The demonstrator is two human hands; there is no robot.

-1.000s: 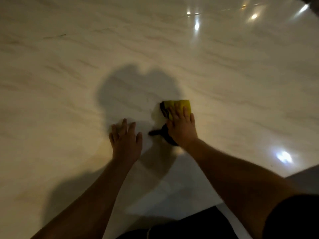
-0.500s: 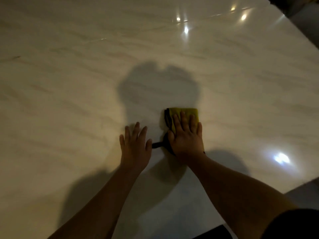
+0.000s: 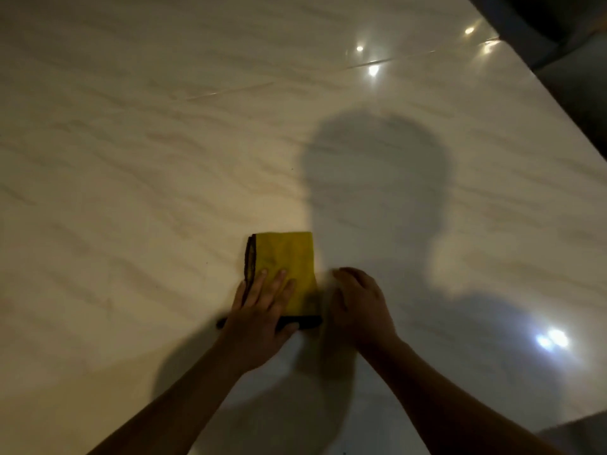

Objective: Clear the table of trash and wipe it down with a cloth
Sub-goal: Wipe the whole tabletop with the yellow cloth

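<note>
Left hand (image 3: 259, 310) lies flat on the near part of a folded yellow cloth (image 3: 289, 254), fingers straight and spread a little, pressing it down onto the tabletop rather than gripping it. The cloth is a neat rectangle with a dark trim (image 3: 250, 257) down its left edge and along its near edge, and it lies flat near the middle of the view, a little toward the person.

Right hand (image 3: 358, 307) sits just beside the cloth's right edge, blurred, with its fingers loosely bent and nothing held in them. Whether it touches the cloth cannot be told.

The table (image 3: 164, 142) is a broad, glossy, pale slab with faint tan veining like marble. A thin straight seam (image 3: 230, 90) crosses it on a slant in the far half. Its right edge (image 3: 538, 93) runs diagonally from the top down to the right, and beyond it lies a dark area (image 3: 558, 21) too dim to make out.

The room is dimly lit. Small bright reflections of lights (image 3: 372, 70) shine on the far part of the surface, and a larger double glare (image 3: 551, 339) sits at the near right. The person's shadow (image 3: 377, 175), head and shoulders, falls across the table right of the cloth, and both forearms cast softer shadows toward the near edge.
</note>
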